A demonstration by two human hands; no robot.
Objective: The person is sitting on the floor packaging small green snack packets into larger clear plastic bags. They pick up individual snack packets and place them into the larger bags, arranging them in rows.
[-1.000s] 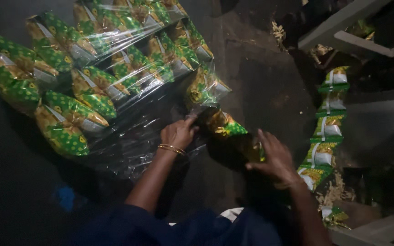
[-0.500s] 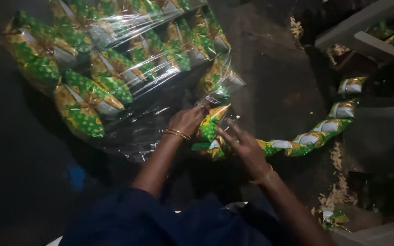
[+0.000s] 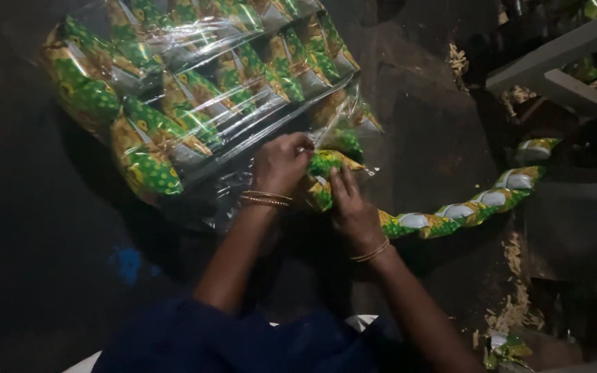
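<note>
A large clear plastic bag (image 3: 236, 183) lies on the dark floor, filled with rows of green and yellow snack packets (image 3: 174, 90). My left hand (image 3: 281, 162) grips the bag's open edge near its mouth. My right hand (image 3: 350, 207) presses on the leading packets (image 3: 326, 166) of a joined strip, right at the bag's mouth. The strip of packets (image 3: 464, 207) trails off to the right and curves upward toward a grey metal frame. Thin bangles circle both wrists.
A grey metal frame (image 3: 561, 62) crosses the upper right. Pale snack crumbs (image 3: 513, 304) lie scattered on the floor at the right. A loose packet (image 3: 506, 349) sits at the bottom right. A dark blue garment (image 3: 243, 342) fills the lower foreground.
The strip that hung down at the right is now pulled across the floor toward the bag. Both hands have closed in on the bag's mouth, with the strip's leading packets there.
</note>
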